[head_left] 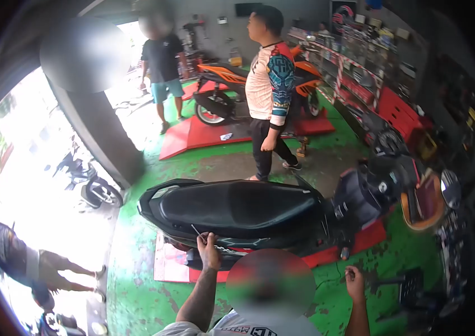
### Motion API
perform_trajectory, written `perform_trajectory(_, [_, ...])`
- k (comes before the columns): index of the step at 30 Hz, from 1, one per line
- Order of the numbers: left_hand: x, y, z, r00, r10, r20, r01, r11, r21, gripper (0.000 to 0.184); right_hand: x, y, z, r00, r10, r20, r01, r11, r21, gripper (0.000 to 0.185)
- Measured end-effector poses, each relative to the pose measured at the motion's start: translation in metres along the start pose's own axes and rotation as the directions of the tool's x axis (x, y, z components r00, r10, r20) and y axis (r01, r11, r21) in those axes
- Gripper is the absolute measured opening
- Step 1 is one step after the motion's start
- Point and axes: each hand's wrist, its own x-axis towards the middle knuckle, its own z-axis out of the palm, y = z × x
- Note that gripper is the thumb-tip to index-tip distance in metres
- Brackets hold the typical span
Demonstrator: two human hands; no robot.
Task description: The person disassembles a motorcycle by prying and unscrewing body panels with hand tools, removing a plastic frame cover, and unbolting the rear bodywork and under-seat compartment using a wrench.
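My left hand point(208, 252) is raised at the near side of a motor scooter, closed around a slim metal rod-like tool point(195, 231) that points up toward the seat's edge. The tool's exact kind cannot be made out. The scooter's long black seat point(237, 204) stretches across the middle of the view, with dark side panels point(248, 243) below it. To the right, my right hand point(355, 283) hangs in the air over the green floor, apart from the scooter. Its fingers are curled together, and whatever they may hold is too small to name.
The scooter stands on a red platform point(369, 238). Beyond it a person in a patterned jersey point(265, 84) stands near an orange motorcycle point(226, 73). Another person in blue shorts point(167, 92) is farther back. A pillar point(94, 129) rises at left; a dark stool-like object point(411, 285) is at right.
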Motion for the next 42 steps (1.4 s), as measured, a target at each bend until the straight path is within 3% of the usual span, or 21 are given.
perform_trajectory(2, [0.001,-0.010,0.009,0.993,0.067,-0.100,-0.072,0.996,-0.043,0.018,0.041,-0.043,0.013,0.994,-0.036,0.101,0.035,0.999,0.019,0.020])
perform_trajectory(4, [0.013,-0.034,0.009,0.944,0.289,-0.158,-0.306,0.948,-0.093,0.016,0.070,-0.088,0.037,0.971,-0.144,0.192,0.141,0.990,0.029,0.027])
perform_trajectory(6, [-0.008,-0.001,0.035,0.949,0.250,-0.191,-0.280,0.949,-0.146,0.017,0.092,-0.144,0.057,0.905,-0.293,0.307,0.308,0.951,-0.002,0.035])
perform_trajectory(8, [-0.021,0.012,0.046,0.946,0.306,-0.104,-0.319,0.935,-0.154,0.017,0.114,-0.180,0.074,0.817,-0.430,0.384,0.465,0.885,0.002,0.043])
perform_trajectory(10, [-0.037,0.030,0.062,0.932,0.349,-0.096,-0.353,0.935,-0.028,0.015,0.137,-0.221,0.088,0.733,-0.545,0.407,0.576,0.816,0.054,0.056])
perform_trajectory(12, [-0.060,0.055,0.093,0.918,0.389,0.071,-0.372,0.910,-0.184,0.012,0.151,-0.263,0.095,0.647,-0.641,0.412,0.680,0.730,0.069,0.074])
perform_trajectory(13, [-0.068,0.065,0.105,0.898,0.410,0.159,-0.387,0.908,-0.159,0.012,0.158,-0.285,0.096,0.600,-0.681,0.421,0.732,0.679,0.055,0.085])
perform_trajectory(14, [-0.074,0.072,0.118,0.897,0.417,0.143,-0.395,0.905,-0.160,0.012,0.165,-0.303,0.099,0.586,-0.688,0.428,0.740,0.670,0.064,0.085])
perform_trajectory(16, [-0.085,0.082,0.140,0.908,0.380,0.177,-0.354,0.921,-0.163,0.012,0.173,-0.330,0.103,0.426,-0.822,0.378,0.870,0.487,0.077,0.101])
perform_trajectory(20, [-0.094,0.082,0.162,0.880,0.460,0.121,-0.428,0.877,-0.220,0.017,0.196,-0.329,0.131,0.299,-0.855,0.423,0.934,0.353,0.055,0.106])
perform_trajectory(22, [-0.090,0.072,0.165,0.843,0.533,0.076,-0.508,0.834,-0.213,0.019,0.203,-0.329,0.143,0.268,-0.905,0.329,0.955,0.294,0.030,0.105])
perform_trajectory(23, [-0.094,0.073,0.167,0.844,0.535,0.031,-0.519,0.831,-0.201,0.019,0.203,-0.328,0.145,0.236,-0.907,0.348,0.959,0.275,0.068,0.105])
perform_trajectory(25, [-0.099,0.073,0.174,0.872,0.487,0.041,-0.430,0.804,-0.411,0.020,0.207,-0.326,0.146,0.227,-0.928,0.297,0.959,0.266,0.097,0.105])
perform_trajectory(29, [-0.106,0.032,0.175,0.857,0.508,-0.088,-0.498,0.774,-0.391,0.024,0.206,-0.326,0.150,0.167,-0.930,0.328,0.972,0.210,0.101,0.105])
perform_trajectory(32, [-0.121,-0.028,0.157,0.870,0.437,-0.228,-0.486,0.837,-0.252,0.023,0.207,-0.331,0.161,0.082,-0.957,0.279,0.987,0.116,0.110,0.104])
perform_trajectory(34, [-0.148,-0.077,0.144,0.970,0.175,-0.169,-0.142,0.972,0.189,0.029,0.209,-0.331,0.164,0.063,-0.952,0.298,0.985,0.107,0.134,0.104])
perform_trajectory(36, [-0.163,-0.115,0.148,0.994,0.016,-0.104,0.003,0.984,0.180,0.033,0.211,-0.332,0.168,0.056,-0.939,0.339,0.985,0.107,0.133,0.104])
perform_trajectory(37, [-0.160,-0.143,0.147,0.994,0.055,-0.097,-0.006,0.897,0.443,0.029,0.211,-0.332,0.170,0.043,-0.946,0.320,0.985,0.093,0.143,0.103])
perform_trajectory(38, [-0.159,-0.157,0.153,0.995,0.037,-0.096,0.007,0.906,0.424,0.029,0.212,-0.333,0.172,0.024,-0.956,0.291,0.984,0.073,0.161,0.103])
perform_trajectory(40, [-0.159,-0.176,0.166,0.959,0.284,0.002,-0.214,0.718,0.662,0.028,0.213,-0.333,0.175,0.014,-0.953,0.302,0.985,0.064,0.158,0.103])
perform_trajectory(42, [-0.153,-0.180,0.177,0.971,0.237,0.012,-0.188,0.739,0.647,0.028,0.211,-0.332,0.179,-0.005,-0.954,0.299,0.986,0.046,0.163,0.103])
